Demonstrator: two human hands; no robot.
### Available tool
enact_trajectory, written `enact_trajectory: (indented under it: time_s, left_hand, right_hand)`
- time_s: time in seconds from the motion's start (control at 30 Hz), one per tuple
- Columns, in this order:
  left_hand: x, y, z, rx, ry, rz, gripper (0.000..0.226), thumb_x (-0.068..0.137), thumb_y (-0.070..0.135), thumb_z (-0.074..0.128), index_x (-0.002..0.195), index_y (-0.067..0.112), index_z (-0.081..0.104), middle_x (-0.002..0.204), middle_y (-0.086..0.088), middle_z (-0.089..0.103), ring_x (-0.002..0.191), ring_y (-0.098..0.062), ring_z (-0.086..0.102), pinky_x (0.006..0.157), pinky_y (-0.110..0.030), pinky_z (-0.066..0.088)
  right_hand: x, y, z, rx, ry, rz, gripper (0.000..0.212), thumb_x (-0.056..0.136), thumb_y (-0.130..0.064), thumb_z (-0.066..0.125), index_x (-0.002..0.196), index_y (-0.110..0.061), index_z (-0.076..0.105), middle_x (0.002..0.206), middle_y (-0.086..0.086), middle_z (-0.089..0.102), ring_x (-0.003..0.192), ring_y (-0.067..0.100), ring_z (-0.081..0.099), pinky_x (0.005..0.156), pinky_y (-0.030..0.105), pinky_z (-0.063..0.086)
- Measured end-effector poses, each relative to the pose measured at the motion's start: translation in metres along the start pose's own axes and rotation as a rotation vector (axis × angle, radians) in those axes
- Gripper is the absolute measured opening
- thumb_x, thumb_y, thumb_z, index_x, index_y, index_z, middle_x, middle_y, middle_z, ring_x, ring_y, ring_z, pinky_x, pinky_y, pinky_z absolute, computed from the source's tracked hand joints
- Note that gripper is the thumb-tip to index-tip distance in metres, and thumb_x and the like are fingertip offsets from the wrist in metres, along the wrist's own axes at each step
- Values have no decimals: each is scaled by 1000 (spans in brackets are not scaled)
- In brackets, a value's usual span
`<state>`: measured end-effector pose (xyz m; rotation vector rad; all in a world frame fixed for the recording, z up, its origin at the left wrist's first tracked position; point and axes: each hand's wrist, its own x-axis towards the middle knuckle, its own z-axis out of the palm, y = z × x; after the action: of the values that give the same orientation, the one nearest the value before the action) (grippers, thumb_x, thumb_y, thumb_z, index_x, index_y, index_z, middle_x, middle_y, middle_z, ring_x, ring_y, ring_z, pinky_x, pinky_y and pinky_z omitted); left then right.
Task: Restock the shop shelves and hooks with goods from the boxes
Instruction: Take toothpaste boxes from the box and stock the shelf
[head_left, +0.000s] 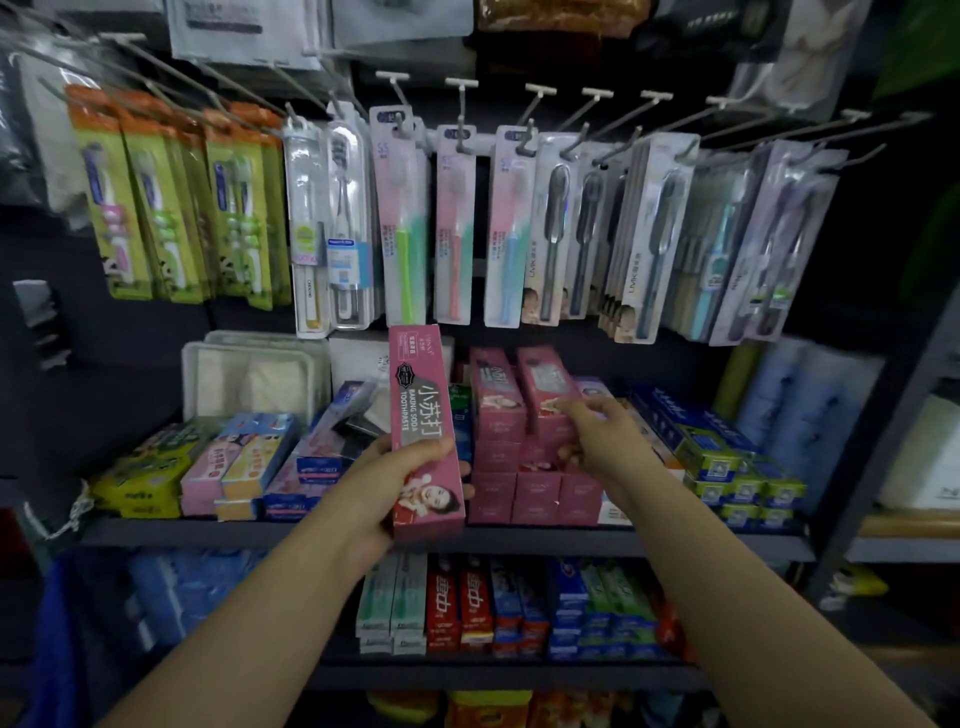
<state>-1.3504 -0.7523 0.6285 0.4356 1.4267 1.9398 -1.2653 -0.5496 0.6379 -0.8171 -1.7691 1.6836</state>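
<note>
left hand (395, 483) gripping pink box (423, 431), holding it upright before shelf (208, 535). right hand (597, 436) reaching onto pink stack (524, 457), fingers curling over top box; grip unclear.

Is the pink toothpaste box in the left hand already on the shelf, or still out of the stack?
Out. The left hand holds the pink toothpaste box upright before the shelf, apart from the pink stack.
</note>
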Motion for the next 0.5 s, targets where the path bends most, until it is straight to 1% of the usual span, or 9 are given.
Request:
enact_trajectory:
  time_s: [0.07,0.17,0.2,0.23,0.3,0.37,0.43,0.47,0.5]
  left_hand:
    - [2,-1,0,-17,-4,-10,29,81,13,67,110,9,62,79,-16,75,61,-25,72,54,-32,60]
    - [4,-3,-2,-38,-9,-20,38,71,17,70,108,10,63,79,-15,74,60,-24,71,50,-29,58]
    - [4,-4,-3,-44,-10,-21,40,69,18,70,108,10,63,80,-15,74,60,-24,71,50,-29,57]
    - [4,-4,-3,-52,-9,-20,41,69,18,70,108,10,63,81,-16,74,60,-24,71,49,-29,57]
    - [3,-6,-3,-56,-10,-19,45,66,19,71,109,10,62,83,-16,74,62,-25,72,50,-29,57]
    - [4,-7,-2,-51,-6,-25,50,66,20,71,113,9,61,85,-17,74,64,-26,72,51,-30,58]
    - [4,-8,1,-44,-13,-33,46,76,22,68,118,8,59,87,-17,74,66,-26,72,55,-31,59]
    - [4,-9,3,-37,-20,-34,45,80,27,66,120,9,58,89,-17,74,70,-26,73,60,-33,60]
    - [5,-9,5,-31,-28,-32,49,79,33,65,121,10,57,92,-17,74,75,-27,73,66,-35,60]
  right_hand:
    - [15,6,3,59,-36,50,41,93,-28,59,126,-5,51,74,5,65,49,11,58,50,24,50]
    - [23,8,10,124,-77,107,44,95,-27,57,135,-11,48,110,4,61,71,16,69,76,29,57]
    - [24,9,11,128,-89,116,45,95,-26,56,137,-12,45,117,5,59,74,18,71,78,29,58]
    - [24,10,12,129,-96,117,46,96,-26,54,139,-13,43,121,7,58,74,21,72,74,28,58]
    - [23,13,12,73,-76,105,52,96,-33,54,143,-16,38,119,14,63,69,23,73,61,28,59]
    - [19,14,10,-90,-45,90,57,94,-44,52,144,-22,36,98,16,70,59,19,68,55,28,55]
    - [14,11,8,-290,-10,47,58,93,-52,47,144,-24,38,79,10,69,54,15,59,52,27,48]
    - [10,9,7,-374,16,0,58,93,-54,45,143,-23,40,80,8,68,58,15,58,55,27,46]
    - [4,6,7,-446,61,-67,57,93,-54,44,140,-21,44,89,7,68,67,15,59,61,27,46]
